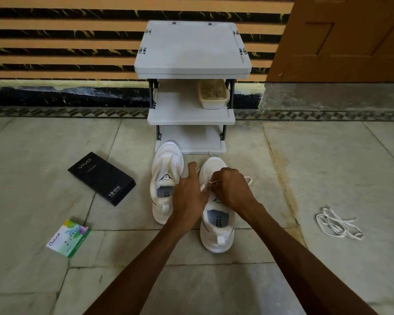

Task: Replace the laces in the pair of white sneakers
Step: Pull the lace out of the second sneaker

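Right hand fingers curled, pinching lace above right sneaker eyelets. Left hand fingers curled on same lace, thumb raised.

A home entrance is suggested by a shoe rack, a wooden door and a stone-tiled floor.

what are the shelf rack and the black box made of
Shelf rack: likely moulded plastic, matte light grey, with clip joints at the corners. Black box: probably printed cardboard, smooth, slightly sheened, with crisp folded edges.
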`<state>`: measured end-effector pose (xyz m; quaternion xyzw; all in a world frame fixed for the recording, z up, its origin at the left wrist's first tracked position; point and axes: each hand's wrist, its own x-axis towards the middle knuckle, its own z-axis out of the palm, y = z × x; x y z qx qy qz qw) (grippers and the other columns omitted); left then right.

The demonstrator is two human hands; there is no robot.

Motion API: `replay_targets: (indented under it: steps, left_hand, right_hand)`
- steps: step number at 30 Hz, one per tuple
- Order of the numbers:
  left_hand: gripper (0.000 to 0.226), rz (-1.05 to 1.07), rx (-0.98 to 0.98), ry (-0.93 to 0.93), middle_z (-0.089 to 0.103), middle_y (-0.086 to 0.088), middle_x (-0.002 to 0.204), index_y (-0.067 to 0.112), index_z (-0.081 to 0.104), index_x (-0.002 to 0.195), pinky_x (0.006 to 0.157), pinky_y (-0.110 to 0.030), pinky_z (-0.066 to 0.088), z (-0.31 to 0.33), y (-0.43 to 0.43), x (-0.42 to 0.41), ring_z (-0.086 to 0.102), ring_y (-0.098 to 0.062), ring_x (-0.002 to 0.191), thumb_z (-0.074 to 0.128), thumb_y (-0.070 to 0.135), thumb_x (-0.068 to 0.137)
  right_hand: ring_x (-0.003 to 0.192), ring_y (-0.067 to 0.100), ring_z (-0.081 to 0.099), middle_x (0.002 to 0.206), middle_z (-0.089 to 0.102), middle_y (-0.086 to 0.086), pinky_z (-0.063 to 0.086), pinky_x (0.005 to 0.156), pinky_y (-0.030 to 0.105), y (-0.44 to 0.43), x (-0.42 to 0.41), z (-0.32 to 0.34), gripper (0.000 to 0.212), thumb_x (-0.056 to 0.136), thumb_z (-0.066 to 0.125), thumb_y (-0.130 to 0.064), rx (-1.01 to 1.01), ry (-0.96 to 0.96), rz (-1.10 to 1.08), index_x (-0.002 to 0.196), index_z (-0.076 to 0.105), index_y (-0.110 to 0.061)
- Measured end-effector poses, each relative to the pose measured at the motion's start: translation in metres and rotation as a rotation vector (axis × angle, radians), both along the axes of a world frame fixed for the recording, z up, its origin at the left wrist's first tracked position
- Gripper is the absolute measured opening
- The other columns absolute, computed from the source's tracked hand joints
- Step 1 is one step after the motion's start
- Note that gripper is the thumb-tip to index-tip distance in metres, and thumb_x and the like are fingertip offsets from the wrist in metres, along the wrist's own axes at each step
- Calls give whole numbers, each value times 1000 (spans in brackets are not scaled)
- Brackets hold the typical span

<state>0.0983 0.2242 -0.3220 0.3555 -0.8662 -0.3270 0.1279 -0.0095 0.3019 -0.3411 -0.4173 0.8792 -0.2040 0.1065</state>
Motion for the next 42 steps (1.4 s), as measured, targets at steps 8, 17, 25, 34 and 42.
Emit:
replay_targets:
  steps: [8, 17, 25, 34, 42]
  left_hand:
    - [64, -19, 12, 5, 66, -8, 86, 19, 32, 138, 61, -30, 48, 0, 1, 2, 65, -24, 75, 68, 16, 85]
    - [62, -10, -11, -26, 66, -8, 89, 19, 32, 138, 61, -26, 43, 1, 0, 1, 62, -21, 75, 67, 19, 87]
    - [63, 22, 1, -43, 67, -10, 102, 19, 32, 140, 80, -37, 55, 0, 1, -1, 66, -26, 91, 68, 23, 88]
    - [49, 21, -99, -57, 66, -7, 88, 20, 40, 129, 61, -31, 42, -7, -1, 0, 65, -26, 83, 65, 24, 87]
    - [44, -229, -132, 0, 50, -3, 124, 28, 58, 128, 78, -22, 44, -23, -4, -15, 56, -21, 104, 60, 10, 87]
  right_hand:
    - [67, 13, 46, 72, 51, -2, 41, 63, 17, -5, -9, 19, 24, 94, 48, -9, -618, -410, -545, 72, 54, -16]
    - [73, 21, 63, 86, 69, 7, 50, 65, 29, -2, -10, 15, 17, 93, 51, -6, -269, -273, -234, 92, 68, -8]
    - [84, 27, 66, 94, 70, 12, 47, 70, 28, -7, -6, 19, 18, 88, 65, -23, 191, 104, -37, 92, 75, -8]
    - [67, 15, 50, 70, 56, -1, 43, 65, 30, 8, -23, 33, 23, 93, 52, -12, -879, -828, -702, 73, 61, -17]
    - [89, 25, 65, 100, 70, 8, 52, 72, 29, 28, -4, 19, 28, 89, 63, -40, -46, 19, -362, 103, 71, -17]
